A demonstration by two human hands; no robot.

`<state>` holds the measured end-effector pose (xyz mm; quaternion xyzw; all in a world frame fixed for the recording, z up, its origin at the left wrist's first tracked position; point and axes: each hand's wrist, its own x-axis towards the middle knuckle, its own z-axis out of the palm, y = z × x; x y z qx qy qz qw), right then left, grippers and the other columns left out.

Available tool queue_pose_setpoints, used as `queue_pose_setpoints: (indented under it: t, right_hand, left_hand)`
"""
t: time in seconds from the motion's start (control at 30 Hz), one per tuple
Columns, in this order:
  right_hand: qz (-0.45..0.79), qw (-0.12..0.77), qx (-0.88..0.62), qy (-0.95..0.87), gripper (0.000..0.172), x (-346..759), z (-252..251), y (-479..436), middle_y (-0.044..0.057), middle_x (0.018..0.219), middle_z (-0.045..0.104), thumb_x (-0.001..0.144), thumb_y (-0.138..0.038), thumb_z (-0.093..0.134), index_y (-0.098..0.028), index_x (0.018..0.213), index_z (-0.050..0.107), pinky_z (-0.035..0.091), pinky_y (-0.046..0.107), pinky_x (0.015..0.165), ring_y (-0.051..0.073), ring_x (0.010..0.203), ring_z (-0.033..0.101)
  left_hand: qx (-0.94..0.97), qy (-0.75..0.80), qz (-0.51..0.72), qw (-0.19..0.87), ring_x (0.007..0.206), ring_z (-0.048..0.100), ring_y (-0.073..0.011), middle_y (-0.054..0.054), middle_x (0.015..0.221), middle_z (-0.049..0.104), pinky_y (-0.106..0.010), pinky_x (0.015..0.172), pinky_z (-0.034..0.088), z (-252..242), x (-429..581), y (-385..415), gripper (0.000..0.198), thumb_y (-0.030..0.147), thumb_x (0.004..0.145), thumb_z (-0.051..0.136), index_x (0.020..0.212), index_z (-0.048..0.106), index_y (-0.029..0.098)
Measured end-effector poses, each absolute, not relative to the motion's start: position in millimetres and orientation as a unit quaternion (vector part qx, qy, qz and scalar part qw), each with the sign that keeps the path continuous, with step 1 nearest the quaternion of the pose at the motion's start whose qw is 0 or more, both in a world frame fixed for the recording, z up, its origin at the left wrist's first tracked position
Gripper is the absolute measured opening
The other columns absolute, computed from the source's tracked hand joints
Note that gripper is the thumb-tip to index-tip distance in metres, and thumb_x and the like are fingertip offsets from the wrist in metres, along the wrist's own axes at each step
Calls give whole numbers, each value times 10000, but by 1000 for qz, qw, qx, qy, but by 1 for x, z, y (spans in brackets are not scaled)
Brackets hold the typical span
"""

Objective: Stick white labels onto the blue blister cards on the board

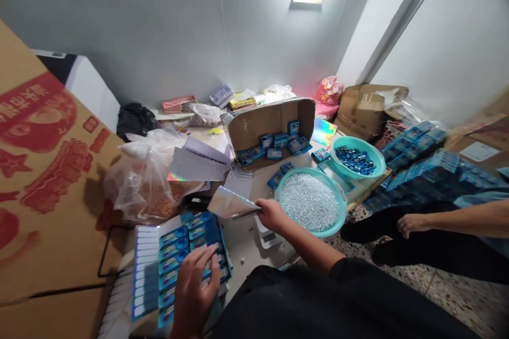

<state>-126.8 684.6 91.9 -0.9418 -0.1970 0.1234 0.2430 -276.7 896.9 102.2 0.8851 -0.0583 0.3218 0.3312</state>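
My right hand [274, 216] is closed on the edge of a flat, pale grey sheet [234, 204], apparently thin card, with a shiny rim. It is held just left of a turquoise basin [342, 214] filled with small white beads [308, 198]. Lower down, my left hand [196, 280] hovers over or touches a display box of small blue packs [173, 249]; I cannot tell which. Its fingers are bent and apart, with nothing visible in them. The box's printed flap [145, 270] lies open on the left.
An open carton [262, 119] holds several blue boxes. Behind the bead basin is a second turquoise basin [379, 156] of dark blue pieces. A large cardboard box [47, 169] and a plastic bag [147, 175] stand left. On the right, another person's hand [411, 224] rests near stacked blue packs [425, 169].
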Motion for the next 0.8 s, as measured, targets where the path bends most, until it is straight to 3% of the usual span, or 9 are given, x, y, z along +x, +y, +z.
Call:
queue_pose_setpoints:
  t: [0.1, 0.17, 0.3, 0.43, 0.6, 0.8]
  right_hand:
    - [130, 296, -900, -292, 176, -148, 130, 671, 20, 854, 739, 778, -162, 630, -244, 887, 740, 409, 228, 677, 173, 794, 653]
    - [117, 339, -865, -351, 84, -161, 150, 662, 16, 783, 708, 791, -199, 662, -228, 799, 741, 379, 224, 626, 143, 696, 600]
    - [78, 359, -892, -265, 137, -176, 167, 642, 4, 652, 650, 840, -272, 660, -201, 748, 731, 276, 243, 545, 117, 587, 492]
    - [74, 365, -906, -202, 247, -183, 168, 624, 3, 608, 629, 892, -275, 601, -164, 701, 711, 236, 241, 535, 89, 553, 433]
    - [69, 387, -903, -175, 190, -188, 177, 608, 14, 680, 668, 880, -237, 594, -158, 809, 751, 230, 232, 535, 85, 588, 428]
    - [120, 527, -829, -142, 272, -186, 178, 589, -21, 679, 591, 826, -181, 605, -94, 1037, 753, 363, 145, 586, 80, 655, 488]
  left_hand:
    - [918, -132, 239, 287, 1274, 528, -345, -104, 1267, 664, -547, 1157, 257, 130, -254, 879, 465, 298, 789, 719, 1248, 642, 305]
    - [932, -195, 140, 270, 1178, 599, -332, -78, 1199, 706, -586, 1179, 155, 141, -234, 874, 430, 352, 821, 693, 1249, 649, 344]
    - [925, -252, 55, 280, 884, 696, -273, -34, 967, 764, -556, 1109, 312, 145, -197, 879, 249, 415, 859, 630, 1087, 720, 373]
    - [910, -301, 84, 274, 936, 701, -246, -53, 1054, 755, -450, 1006, 460, 147, -175, 863, 361, 453, 884, 608, 1206, 666, 299]
    - [846, -425, 197, 253, 849, 705, -170, -47, 977, 751, -275, 779, 547, 158, -159, 823, 291, 296, 980, 477, 1189, 669, 228]
    - [768, -520, 307, 216, 1055, 690, -226, -80, 1182, 726, -341, 989, 509, 131, -135, 830, 533, 187, 920, 545, 1448, 479, 229]
